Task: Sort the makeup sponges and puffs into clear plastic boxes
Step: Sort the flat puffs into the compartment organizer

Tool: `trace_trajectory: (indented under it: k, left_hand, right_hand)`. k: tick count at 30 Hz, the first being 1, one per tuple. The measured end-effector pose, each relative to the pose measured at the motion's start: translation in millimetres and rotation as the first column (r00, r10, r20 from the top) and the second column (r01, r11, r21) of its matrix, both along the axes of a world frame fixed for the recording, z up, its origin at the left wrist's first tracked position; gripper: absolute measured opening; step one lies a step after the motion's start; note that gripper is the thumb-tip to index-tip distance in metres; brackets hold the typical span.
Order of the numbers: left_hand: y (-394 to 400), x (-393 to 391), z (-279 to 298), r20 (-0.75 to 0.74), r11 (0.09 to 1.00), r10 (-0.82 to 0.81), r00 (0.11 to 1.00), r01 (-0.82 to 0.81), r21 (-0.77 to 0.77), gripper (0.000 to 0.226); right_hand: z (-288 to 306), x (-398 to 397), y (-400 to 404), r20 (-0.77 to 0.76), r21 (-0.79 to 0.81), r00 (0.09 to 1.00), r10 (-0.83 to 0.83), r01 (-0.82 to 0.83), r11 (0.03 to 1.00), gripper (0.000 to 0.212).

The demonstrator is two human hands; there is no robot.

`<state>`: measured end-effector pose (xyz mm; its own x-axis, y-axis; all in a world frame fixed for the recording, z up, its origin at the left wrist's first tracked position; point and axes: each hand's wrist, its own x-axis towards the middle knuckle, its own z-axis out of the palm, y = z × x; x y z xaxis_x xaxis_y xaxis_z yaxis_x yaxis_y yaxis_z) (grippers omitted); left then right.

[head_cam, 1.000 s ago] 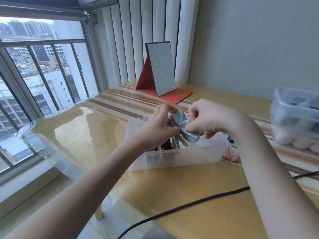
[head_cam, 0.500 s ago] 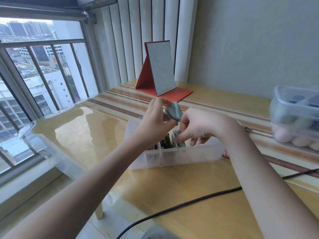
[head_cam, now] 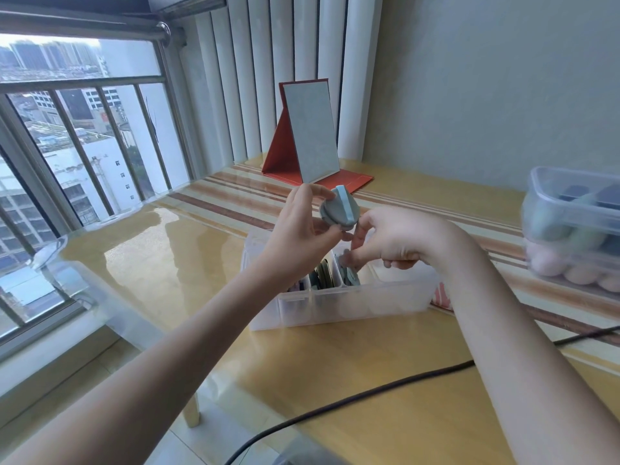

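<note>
My left hand (head_cam: 303,226) holds a small stack of grey and light-blue flat puffs (head_cam: 339,211) above the clear divided box (head_cam: 335,310). My right hand (head_cam: 389,241) reaches down into the box and pinches a grey puff (head_cam: 349,268) standing upright in a middle compartment. Dark puffs (head_cam: 322,280) stand on edge in the compartment to its left. The right part of the box is hidden behind my right hand.
A second clear lidded box (head_cam: 577,229) with pink, green and dark sponges stands at the right edge. A red folding mirror (head_cam: 312,132) stands at the back. A black cable (head_cam: 369,394) crosses the wooden table (head_cam: 167,263) in front. Something pink (head_cam: 441,295) lies behind the box.
My hands have separated. The left hand rose with the stack of puffs, while the right hand went down into the box with one grey puff.
</note>
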<state>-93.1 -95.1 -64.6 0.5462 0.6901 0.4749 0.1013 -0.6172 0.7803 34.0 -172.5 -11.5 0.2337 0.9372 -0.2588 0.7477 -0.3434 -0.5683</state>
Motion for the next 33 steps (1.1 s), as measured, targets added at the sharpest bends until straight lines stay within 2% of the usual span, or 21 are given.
trace_trajectory:
  k: [7,13,18,23,26,30,33]
  left_hand:
    - [2,-1,-1,-0.015,0.999,-0.012,1.000,0.011,-0.042,0.040]
    - [2,-1,-1,-0.037,0.999,-0.021,0.999,0.019,-0.042,0.039]
    - [0,-1,-2,-0.084,0.996,-0.080,0.993,0.076,-0.047,0.039]
    - [3,-1,-3,-0.160,0.995,-0.096,0.982,0.090,-0.040,0.036]
    - [3,-1,-3,-0.179,0.996,-0.089,0.980,0.086,-0.025,0.035]
    - [1,0,-3,-0.174,0.990,-0.140,0.975,0.136,-0.032,0.030]
    - [2,0,-4,-0.184,0.990,-0.143,0.972,0.140,-0.029,0.030]
  right_hand:
    - [8,0,-4,0.091,0.090,0.993,-0.077,0.069,0.994,0.012]
    - [-4,-15,4,0.167,-0.027,0.986,0.019,-0.015,1.000,0.016]
    - [0,4,1,0.033,-0.066,0.997,0.069,-0.067,0.996,0.017]
    - [0,10,1,-0.099,-0.067,0.994,0.041,-0.048,0.997,0.010]
    - [5,14,-4,-0.228,-0.054,0.974,0.001,-0.014,0.998,0.014]
    - [5,16,0,-0.314,0.049,0.942,-0.121,0.144,0.988,0.028]
    - [-2,12,6,-0.279,0.120,0.936,-0.214,0.255,0.959,0.035]
